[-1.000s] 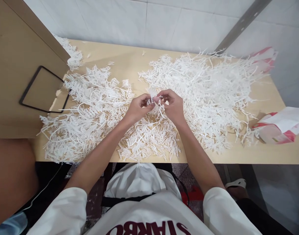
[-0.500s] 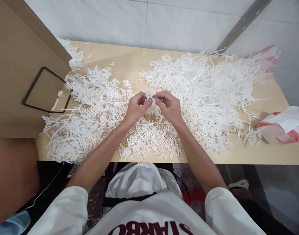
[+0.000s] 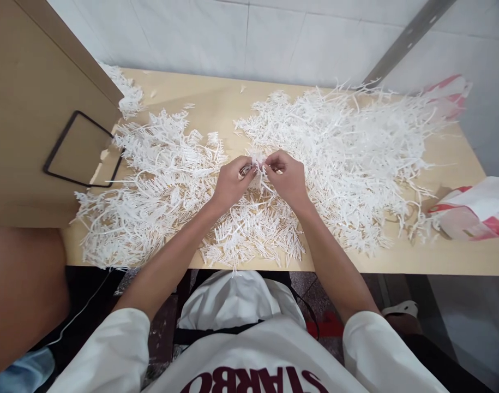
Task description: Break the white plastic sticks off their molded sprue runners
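My left hand point(image 3: 232, 183) and my right hand point(image 3: 289, 179) meet over the middle of a pale wooden table point(image 3: 396, 261). Both pinch one small white plastic branched piece point(image 3: 259, 164) between their fingertips, fingers curled close together. Under and around the hands lie heaps of the same white branched plastic pieces: a big pile on the right point(image 3: 347, 147), another on the left point(image 3: 151, 185), and a smaller fan-shaped pile point(image 3: 253, 234) near the front edge.
A wooden panel with a black rectangular outline point(image 3: 83, 150) stands at the left. Red-and-white bags lie at the right edge point(image 3: 474, 210) and far right corner point(image 3: 448, 93). White tiled wall behind. Another person's knee point(image 3: 20, 289) shows at lower left. A white bag point(image 3: 233, 300) sits below the table.
The hands stay together at the table's middle, fingers shifting slightly on the small white piece. The view has drifted a little; the piles are unchanged.
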`<state>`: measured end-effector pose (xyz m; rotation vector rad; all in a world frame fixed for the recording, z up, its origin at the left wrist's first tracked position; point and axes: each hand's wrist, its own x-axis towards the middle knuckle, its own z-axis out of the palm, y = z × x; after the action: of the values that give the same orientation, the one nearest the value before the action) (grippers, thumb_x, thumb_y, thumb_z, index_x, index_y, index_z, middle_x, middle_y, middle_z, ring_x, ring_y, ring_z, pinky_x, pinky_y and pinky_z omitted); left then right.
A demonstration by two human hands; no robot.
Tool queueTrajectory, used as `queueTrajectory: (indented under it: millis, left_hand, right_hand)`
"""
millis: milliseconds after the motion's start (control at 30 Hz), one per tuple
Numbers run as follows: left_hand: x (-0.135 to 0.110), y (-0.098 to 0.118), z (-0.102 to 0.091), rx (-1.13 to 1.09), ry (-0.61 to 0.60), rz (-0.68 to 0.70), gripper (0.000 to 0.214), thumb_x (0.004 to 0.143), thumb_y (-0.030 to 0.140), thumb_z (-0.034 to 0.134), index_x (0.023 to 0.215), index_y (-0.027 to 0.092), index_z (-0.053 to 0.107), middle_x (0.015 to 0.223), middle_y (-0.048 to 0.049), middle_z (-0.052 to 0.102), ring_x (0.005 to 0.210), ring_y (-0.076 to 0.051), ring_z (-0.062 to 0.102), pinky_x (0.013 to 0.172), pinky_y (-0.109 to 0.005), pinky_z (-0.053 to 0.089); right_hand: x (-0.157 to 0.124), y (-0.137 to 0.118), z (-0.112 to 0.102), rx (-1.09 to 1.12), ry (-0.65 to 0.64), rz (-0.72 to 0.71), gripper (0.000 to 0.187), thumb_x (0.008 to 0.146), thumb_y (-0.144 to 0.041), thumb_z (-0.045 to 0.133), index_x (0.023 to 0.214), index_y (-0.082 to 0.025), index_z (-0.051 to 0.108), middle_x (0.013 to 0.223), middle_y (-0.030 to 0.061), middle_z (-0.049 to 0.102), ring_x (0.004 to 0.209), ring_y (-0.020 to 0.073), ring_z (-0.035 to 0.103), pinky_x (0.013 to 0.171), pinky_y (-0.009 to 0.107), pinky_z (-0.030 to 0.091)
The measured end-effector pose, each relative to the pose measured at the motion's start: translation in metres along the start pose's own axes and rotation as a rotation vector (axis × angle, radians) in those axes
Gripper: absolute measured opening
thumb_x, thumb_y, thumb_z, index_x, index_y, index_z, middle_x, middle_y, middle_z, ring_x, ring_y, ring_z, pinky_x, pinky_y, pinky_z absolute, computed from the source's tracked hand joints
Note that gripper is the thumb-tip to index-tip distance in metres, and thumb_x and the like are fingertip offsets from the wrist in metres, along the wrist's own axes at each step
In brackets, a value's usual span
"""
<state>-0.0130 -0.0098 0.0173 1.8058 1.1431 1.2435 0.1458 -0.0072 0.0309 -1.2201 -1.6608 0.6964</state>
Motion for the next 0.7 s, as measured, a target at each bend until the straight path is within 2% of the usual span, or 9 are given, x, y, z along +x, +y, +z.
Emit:
queueTrajectory:
  millis: [133,233,333,467,533,600,700]
  left_hand:
    - [-0.0003,-0.003,0.0018,-0.006,-0.03,0.004,0.003,0.082,0.02,0.056,0.083,0.022,0.053,0.077,0.0011,0.055,0.069,-0.012,0.046,0.065,-0.027,0.035]
    - [-0.0005,-0.0032,0.002,-0.011,-0.06,-0.039,0.007,0.083,0.021,0.054,0.082,0.021,0.047,0.076,0.0015,0.051,0.067,-0.012,0.044,0.062,-0.027,0.033]
    - [-0.0016,-0.0015,0.0018,0.096,-0.083,-0.056,0.01,0.082,0.02,0.053,0.081,0.021,0.043,0.075,0.0009,0.05,0.065,-0.012,0.043,0.06,-0.028,0.031]
    - [-0.0049,0.0032,0.0022,0.326,-0.115,-0.042,0.013,0.081,0.018,0.054,0.083,0.022,0.042,0.077,-0.0009,0.051,0.066,-0.013,0.043,0.06,-0.03,0.03]
    - [-0.0063,0.005,0.0028,0.387,-0.118,-0.025,0.012,0.081,0.015,0.053,0.085,0.021,0.043,0.082,-0.0028,0.054,0.07,-0.014,0.046,0.062,-0.03,0.032]
    - [-0.0066,0.0055,0.0034,0.406,-0.101,-0.03,0.013,0.081,0.014,0.054,0.086,0.021,0.044,0.084,-0.0038,0.057,0.071,-0.014,0.048,0.063,-0.031,0.033]
    - [-0.0041,0.0042,0.0033,0.321,-0.052,-0.077,0.011,0.08,0.016,0.056,0.082,0.021,0.046,0.078,-0.0015,0.056,0.065,-0.012,0.046,0.061,-0.029,0.033]
  right_hand:
    - [-0.0005,0.0018,0.0019,-0.117,-0.098,-0.034,0.028,0.085,-0.05,0.057,0.078,-0.022,0.058,0.071,-0.0018,0.061,0.063,0.0104,0.053,0.061,0.027,0.04]
    - [0.0005,0.0033,-0.0003,-0.229,-0.206,-0.158,0.027,0.094,-0.044,0.044,0.08,-0.023,0.054,0.072,-0.0013,0.059,0.063,0.0102,0.049,0.062,0.027,0.036]
    - [0.0004,0.0021,-0.0036,-0.386,-0.262,-0.243,0.031,0.096,-0.037,0.037,0.072,-0.021,0.048,0.068,-0.0008,0.054,0.061,0.0101,0.044,0.059,0.027,0.03]
    - [-0.0018,-0.0014,-0.005,-0.673,-0.231,-0.224,0.033,0.092,-0.031,0.042,0.06,-0.019,0.043,0.059,-0.0007,0.047,0.055,0.0097,0.036,0.054,0.028,0.021]
    - [-0.0028,-0.0015,-0.0038,-0.746,-0.203,-0.218,0.03,0.088,-0.024,0.043,0.059,-0.019,0.043,0.057,-0.0011,0.046,0.054,0.0092,0.035,0.054,0.028,0.021]
    - [-0.0032,0.0,-0.0017,-0.74,-0.172,-0.198,0.027,0.085,-0.02,0.044,0.058,-0.018,0.044,0.056,-0.0014,0.047,0.054,0.0088,0.037,0.054,0.028,0.021]
    - [-0.0031,0.0026,0.0009,-0.584,-0.142,-0.161,0.025,0.087,-0.023,0.045,0.063,-0.019,0.049,0.059,-0.0017,0.051,0.056,0.0082,0.041,0.055,0.026,0.025]
